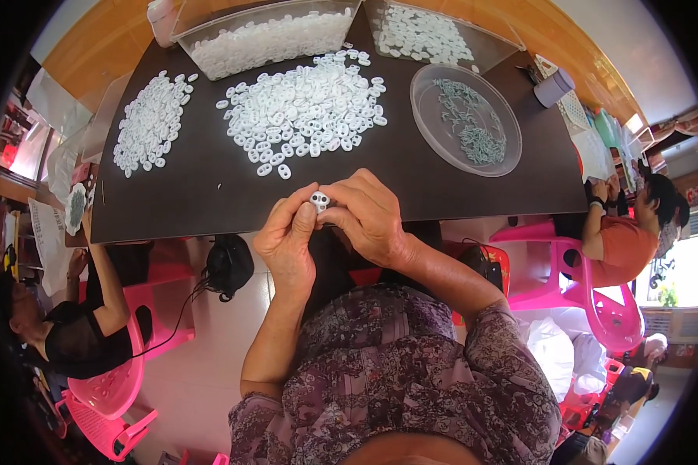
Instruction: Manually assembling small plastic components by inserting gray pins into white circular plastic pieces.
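Observation:
Just above the table's near edge, both my hands meet around small white plastic parts [319, 198] with dark round holes. My left hand [288, 232] pinches them between thumb and fingers. From the other side my right hand [368, 213] grips the same parts, its fingers curled over them. Whether two or more parts are stacked there I cannot tell, as the fingers cover some of them. Beyond my hands lies a large heap of white oval two-hole parts [302, 108]. A smaller pile of similar white parts [151, 124] is at the left.
Clear boxes [275, 50] [423, 35] of white pieces stand at the back of the dark table [209, 205]. A round clear tray [426, 128] holds small green pieces [481, 145]. A lidded cup [553, 89] is at right. People sit on pink chairs [616, 318] at both sides.

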The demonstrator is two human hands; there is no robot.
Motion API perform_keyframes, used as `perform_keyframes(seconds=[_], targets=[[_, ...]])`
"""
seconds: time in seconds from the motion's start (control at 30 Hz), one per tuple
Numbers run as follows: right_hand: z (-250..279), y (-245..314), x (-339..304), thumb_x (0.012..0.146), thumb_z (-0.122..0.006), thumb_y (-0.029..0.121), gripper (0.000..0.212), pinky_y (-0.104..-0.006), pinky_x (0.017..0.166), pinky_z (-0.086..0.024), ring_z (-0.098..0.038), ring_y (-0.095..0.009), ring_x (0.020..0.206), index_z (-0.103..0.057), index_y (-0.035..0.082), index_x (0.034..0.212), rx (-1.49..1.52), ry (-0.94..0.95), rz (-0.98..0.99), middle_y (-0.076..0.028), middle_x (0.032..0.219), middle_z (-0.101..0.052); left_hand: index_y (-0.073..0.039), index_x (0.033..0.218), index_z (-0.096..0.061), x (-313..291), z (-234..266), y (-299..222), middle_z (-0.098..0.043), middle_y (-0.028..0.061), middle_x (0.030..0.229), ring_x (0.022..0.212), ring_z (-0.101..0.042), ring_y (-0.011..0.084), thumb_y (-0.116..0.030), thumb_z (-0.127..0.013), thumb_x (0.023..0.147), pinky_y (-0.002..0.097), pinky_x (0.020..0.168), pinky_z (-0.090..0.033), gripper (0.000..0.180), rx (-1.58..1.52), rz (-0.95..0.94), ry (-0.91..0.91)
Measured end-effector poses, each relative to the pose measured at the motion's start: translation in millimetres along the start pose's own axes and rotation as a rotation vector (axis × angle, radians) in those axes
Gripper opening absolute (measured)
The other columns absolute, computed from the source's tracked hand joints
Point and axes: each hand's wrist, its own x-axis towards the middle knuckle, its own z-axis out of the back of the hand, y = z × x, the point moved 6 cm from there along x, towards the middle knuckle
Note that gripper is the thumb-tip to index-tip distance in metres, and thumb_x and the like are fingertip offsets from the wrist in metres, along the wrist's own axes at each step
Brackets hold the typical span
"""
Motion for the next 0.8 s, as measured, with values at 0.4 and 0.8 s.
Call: perform_keyframes(seconds=[0.4, 0.8], targets=[[-3.3, 2.7, -10.3, 0.066, -0.070, 0.000, 0.030, -0.0324, 0.056, -0.043, -0.052, -0.026, 0.065, -0.059, -0.004, 0.093, 0.059, -0.124, -0.014, -0.012, 0.080, -0.059, 0.003, 0.102, -0.059, -11.9, -2.4, 9.2, -0.058, 0.0023, 0.092, 0.080, -0.050, 0.0060, -0.013, -0.055, 0.092, 0.0197, 0.073, -0.042, 0.019, -0.036, -0.120, -0.062], [-8.0, 5.9, -11.2, 0.073, -0.070, 0.009, 0.031, -0.0310, 0.059, -0.045, -0.054, -0.023, 0.070, -0.058, -0.003, 0.099, 0.057, -0.094, -0.078, -0.011, 0.085, -0.060, 0.003, 0.102, -0.057, -18.8, -9.0, 1.8, -0.057, 0.0037, 0.091, 0.082, -0.052, 0.0075, -0.014, -0.053, 0.093, 0.0219, 0.075, -0.044, 0.020, -0.139, -0.058, -0.134]])
